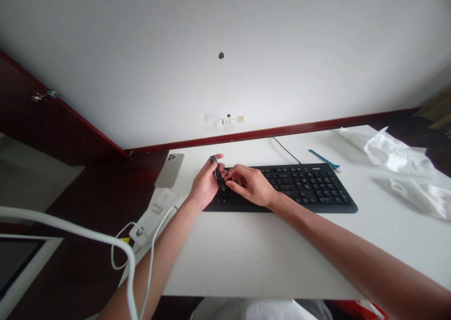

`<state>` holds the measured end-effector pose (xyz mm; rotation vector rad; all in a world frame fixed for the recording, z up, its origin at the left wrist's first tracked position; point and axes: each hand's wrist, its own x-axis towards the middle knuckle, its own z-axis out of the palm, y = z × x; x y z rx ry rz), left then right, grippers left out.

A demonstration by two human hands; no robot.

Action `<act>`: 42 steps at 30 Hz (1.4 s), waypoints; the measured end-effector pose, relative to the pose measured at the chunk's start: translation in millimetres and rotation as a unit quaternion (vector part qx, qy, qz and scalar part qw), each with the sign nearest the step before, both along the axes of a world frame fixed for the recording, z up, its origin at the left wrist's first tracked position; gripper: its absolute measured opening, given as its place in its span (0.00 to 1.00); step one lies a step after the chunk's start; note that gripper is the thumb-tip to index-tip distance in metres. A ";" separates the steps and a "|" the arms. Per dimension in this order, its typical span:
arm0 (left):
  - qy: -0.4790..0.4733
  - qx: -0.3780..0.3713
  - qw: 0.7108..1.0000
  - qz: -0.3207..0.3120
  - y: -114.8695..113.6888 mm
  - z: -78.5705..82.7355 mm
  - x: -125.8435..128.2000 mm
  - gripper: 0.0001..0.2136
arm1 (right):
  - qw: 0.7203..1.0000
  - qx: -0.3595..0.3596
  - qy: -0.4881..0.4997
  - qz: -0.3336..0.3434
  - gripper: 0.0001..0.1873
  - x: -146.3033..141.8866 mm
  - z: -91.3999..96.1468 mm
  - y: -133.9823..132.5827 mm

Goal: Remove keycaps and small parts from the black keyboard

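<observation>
My left hand is closed around a small black tool with thin metal wires, which looks like a keycap puller. It is held tilted above the left end of a black keyboard. My right hand is curled with thumb and fingertips pinched against the tool's side. Whether something else sits between those fingertips is hidden. Both hands hover over or rest on the keyboard's left part and cover many of its keys.
A blue plastic tool lies behind the keyboard's right end. Crumpled white plastic wrapping spreads over the right side of the white table. At left are a phone, a white power strip and a white cable crossing my left forearm.
</observation>
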<state>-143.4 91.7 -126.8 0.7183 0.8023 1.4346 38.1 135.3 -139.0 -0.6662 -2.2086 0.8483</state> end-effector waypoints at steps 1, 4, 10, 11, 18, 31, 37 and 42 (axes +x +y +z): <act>-0.007 -0.003 1.000 0.001 0.1 0.8 -0.8 0.14 | 1.000 -0.002 -0.001 0.003 0.09 -0.1 -0.1 0.0; -0.006 -0.007 1.000 0.005 -0.3 2.3 -2.9 0.16 | 1.000 -0.016 0.004 0.017 0.09 -0.2 0.2 0.2; -0.003 -0.019 1.000 -0.002 -1.6 3.0 -4.9 0.23 | 0.999 -0.049 0.020 -0.001 0.07 -0.3 2.7 0.5; -0.009 -0.014 1.000 -0.005 -1.6 3.2 -5.1 0.23 | 0.998 -0.053 0.017 -0.010 0.08 -0.7 3.1 0.2; -0.012 -0.010 1.000 0.000 -2.9 6.2 -3.7 0.27 | 0.995 -0.013 -0.068 -0.073 0.20 -6.6 0.7 -4.9; 0.088 0.038 0.995 0.012 -3.4 0.7 -1.9 0.24 | 0.994 0.011 -0.064 -0.093 0.15 -8.2 -4.3 -3.0; 0.203 0.046 0.976 0.059 -2.8 -6.7 -6.1 0.22 | 0.992 0.015 -0.062 -0.110 0.16 -7.9 -5.4 -2.5; 0.239 0.049 0.968 0.058 -3.2 -5.6 -6.1 0.22 | 0.991 0.025 -0.071 -0.114 0.16 -8.2 -6.3 -3.3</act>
